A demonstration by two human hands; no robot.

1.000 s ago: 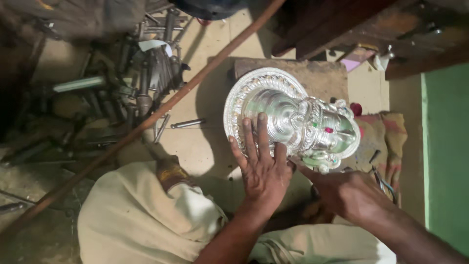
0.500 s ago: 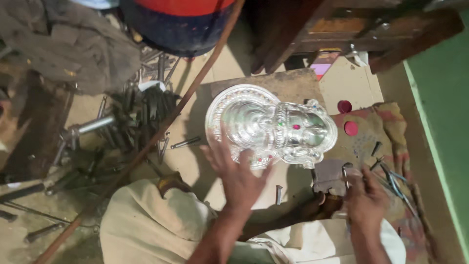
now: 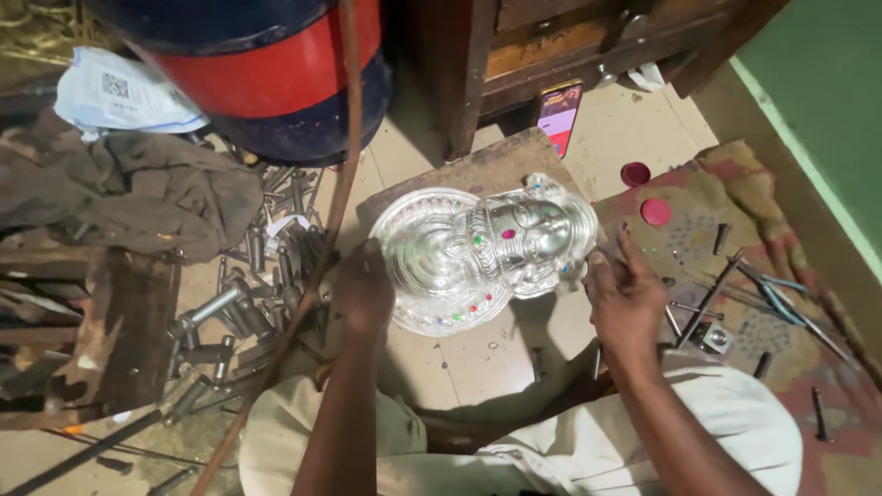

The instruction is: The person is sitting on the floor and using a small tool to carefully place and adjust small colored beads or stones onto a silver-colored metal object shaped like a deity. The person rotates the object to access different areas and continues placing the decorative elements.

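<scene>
On the wooden block (image 3: 496, 165) in front of the seated person lies a silver embossed face piece (image 3: 482, 253), its long axis running left to right across the head view, round halo end toward the left hand and the moulded face toward the right. Left hand (image 3: 365, 289) sits at the halo's left rim, fingers curled against the edge, apparently gripping it, though the fingertips are hidden behind the knuckles. Right hand (image 3: 627, 296) rests at the face end, fingers loosely spread and touching the silver's right edge, holding nothing else. Both hands are about equally close, one at each end. Left of the silver piece lies a heap of metal punches (image 3: 248, 285); right of it, a patterned cloth (image 3: 735, 211) carries thin tools (image 3: 735, 285) and two red caps (image 3: 655, 211). Beyond it stands a red and blue cylinder (image 3: 257, 73).
</scene>
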